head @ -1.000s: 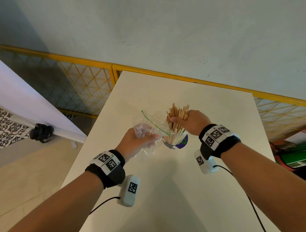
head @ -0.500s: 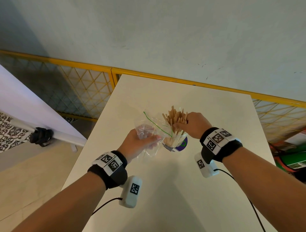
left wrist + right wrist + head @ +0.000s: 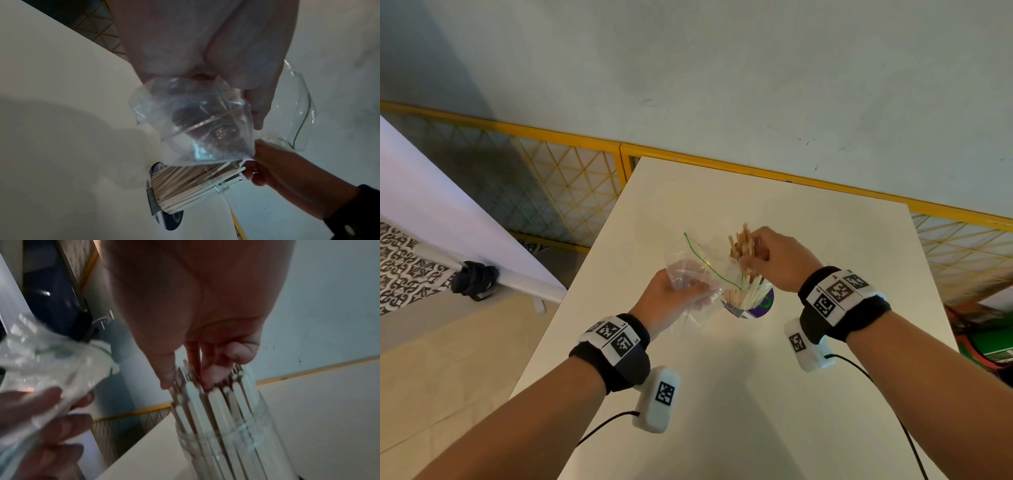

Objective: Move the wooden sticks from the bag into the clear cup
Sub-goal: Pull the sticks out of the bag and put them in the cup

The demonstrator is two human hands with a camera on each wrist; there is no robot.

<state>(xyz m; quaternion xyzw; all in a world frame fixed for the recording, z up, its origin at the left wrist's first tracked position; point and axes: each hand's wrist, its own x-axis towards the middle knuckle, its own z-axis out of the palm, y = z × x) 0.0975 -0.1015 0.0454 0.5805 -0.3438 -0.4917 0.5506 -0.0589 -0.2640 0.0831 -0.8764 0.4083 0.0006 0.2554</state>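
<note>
- Fingertips [image 3: 211, 369] of the right hand [image 3: 780, 262] are pressed down together onto the upper ends of the wooden sticks [image 3: 743, 246], with the thumb laid along the side of the bundle; nothing appears to be pinched, and the contact is judged to be for tamping and gathering the sticks rather than lifting them.
- Fingers of the left hand [image 3: 671, 298] are curled round the crumpled clear zip bag [image 3: 698, 267], which is held just beside the cup, its green-lined mouth open and turned towards the sticks.
- The sticks are seen standing upright and packed closely in the clear cup [image 3: 224, 186], their tops well above the rim.
- The cup is stood on a dark round label or coaster [image 3: 765, 303] on the white table [image 3: 722, 394].
- Hardly any sticks can be made out in the bag; one or two thin lines are visible in the left wrist view, but it cannot be told whether they are sticks or creases.
- The transfer is judged to be almost complete, with only settling of the bundle left.
</note>
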